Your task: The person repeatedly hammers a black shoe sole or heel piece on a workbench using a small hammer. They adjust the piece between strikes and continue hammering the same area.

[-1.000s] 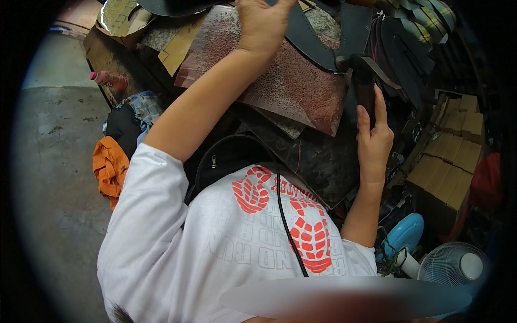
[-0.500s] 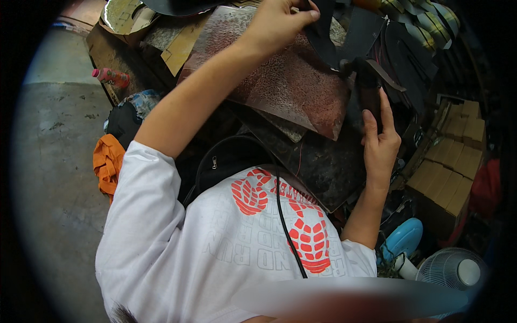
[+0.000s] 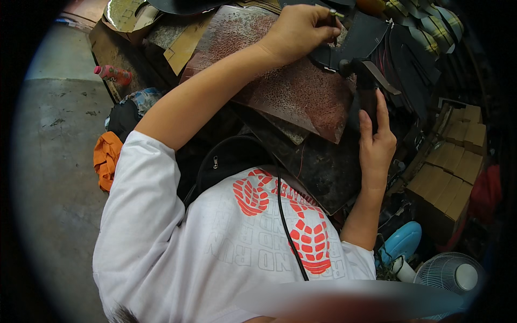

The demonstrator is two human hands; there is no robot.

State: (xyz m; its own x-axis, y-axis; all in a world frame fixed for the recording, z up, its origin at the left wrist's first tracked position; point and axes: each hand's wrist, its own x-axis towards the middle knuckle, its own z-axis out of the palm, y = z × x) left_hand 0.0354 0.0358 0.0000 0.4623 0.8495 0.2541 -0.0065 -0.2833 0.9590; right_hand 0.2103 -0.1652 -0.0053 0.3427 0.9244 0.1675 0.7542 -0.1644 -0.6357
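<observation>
My left hand (image 3: 301, 35) reaches over the pitted reddish-brown board (image 3: 291, 99). Its fingers are pinched around a small slim tool (image 3: 336, 14) with a shiny metal end; its exact kind is unclear. Below those fingertips a black sheet piece (image 3: 322, 55) lies at the board's far right edge. To the right, my right hand (image 3: 378, 142) grips the dark handle of a hammer (image 3: 368, 102). The hammer's head is up beside the black piece, its curved narrow end pointing right. Part of the handle is hidden by my fingers.
More black cut sheets (image 3: 401, 59) lie beyond the hammer. Brown cartons (image 3: 447, 172), a blue round object (image 3: 404, 239) and a fan (image 3: 449, 274) are at right. A pink bottle (image 3: 113, 74) and orange cloth (image 3: 107, 156) are at left. A black cord (image 3: 280, 199) crosses my shirt.
My left hand has moved right and slightly down, and the slim tool now shows in its fingers. The black piece before it sits lower. My right hand with the hammer has barely shifted.
</observation>
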